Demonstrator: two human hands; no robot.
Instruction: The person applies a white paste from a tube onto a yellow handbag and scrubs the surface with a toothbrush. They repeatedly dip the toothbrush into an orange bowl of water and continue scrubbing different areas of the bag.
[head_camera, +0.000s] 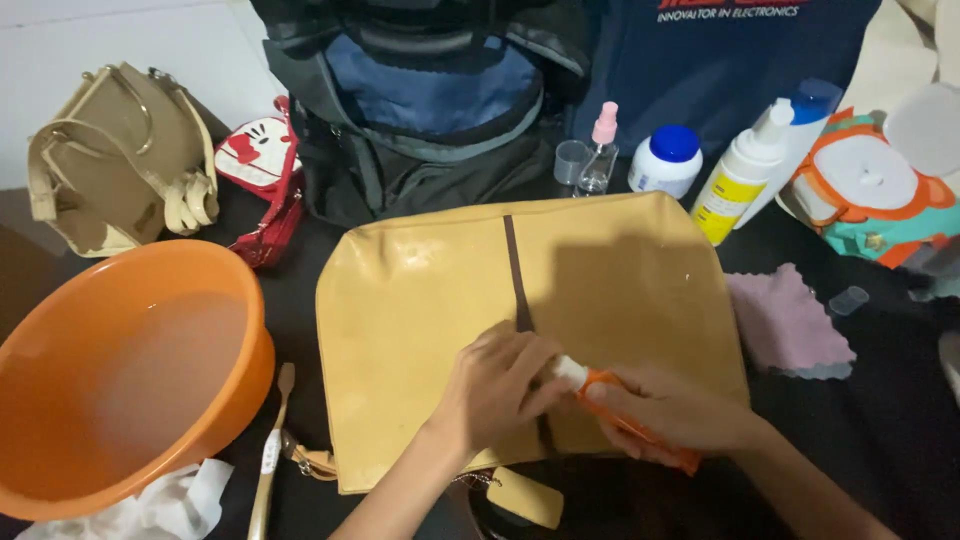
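Head view: right hand (680, 410) grips an orange tube (640, 428) over the tan bag (430, 310) lying flat on the table (880, 420); left hand (500, 385) pinches the tube's white tip (570, 371).

light: dim, from above | glare: white wall (100, 60) overexposed | focus: soft, slight blur

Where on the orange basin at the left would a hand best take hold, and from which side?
Probably the orange basin is best taken by its rolled rim at the near-right edge, coming from the yellow bag side. The rim is bare there, while white cloth lies against its front. It seems to hold water, so two hands on opposite rims look safer.
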